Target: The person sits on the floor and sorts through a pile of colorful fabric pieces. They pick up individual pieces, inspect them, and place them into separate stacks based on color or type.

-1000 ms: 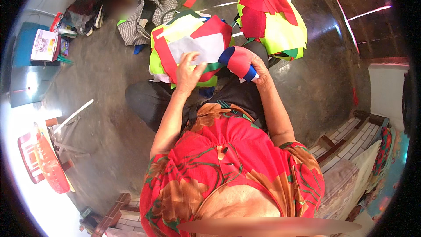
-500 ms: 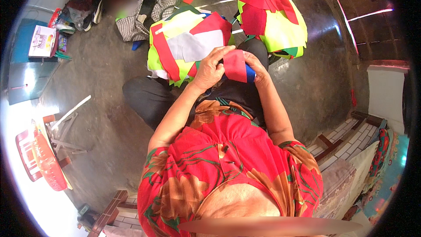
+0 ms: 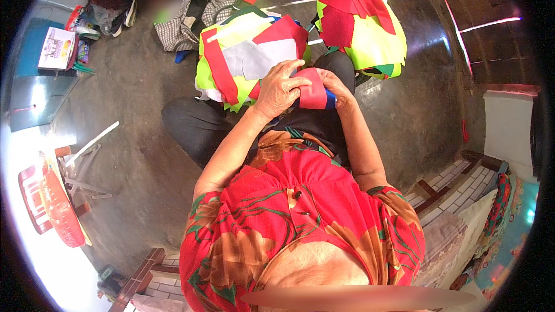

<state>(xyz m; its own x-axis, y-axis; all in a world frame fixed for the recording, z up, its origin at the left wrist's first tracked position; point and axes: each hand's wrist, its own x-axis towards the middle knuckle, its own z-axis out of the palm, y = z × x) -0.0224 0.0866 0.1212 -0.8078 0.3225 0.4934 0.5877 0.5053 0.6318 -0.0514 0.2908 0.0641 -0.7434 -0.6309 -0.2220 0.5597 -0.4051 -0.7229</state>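
I sit on a dark floor with both hands over my lap. My left hand (image 3: pixel 281 88) and my right hand (image 3: pixel 337 90) together grip a roll of cloth pieces (image 3: pixel 314 89), red outside with a blue layer showing at its right end. My left fingers press on the top of the roll; my right hand holds its right end from beside and below. Just beyond my hands lies a pile of cloth pieces (image 3: pixel 243 58) in yellow-green, red and white. A second pile (image 3: pixel 361 26), red and yellow-green, lies farther right.
A checked cloth (image 3: pixel 193 14) and shoes lie at the back left. A blue box with a white carton (image 3: pixel 56 49) stands at the left. A red plastic stool (image 3: pixel 55 208) is at the lower left. A tiled step and cushions (image 3: pixel 462 208) are at the right.
My left hand left the near pile and came onto the roll held by my right hand. The roll now shows mostly red, and both hands have drawn closer to my lap.
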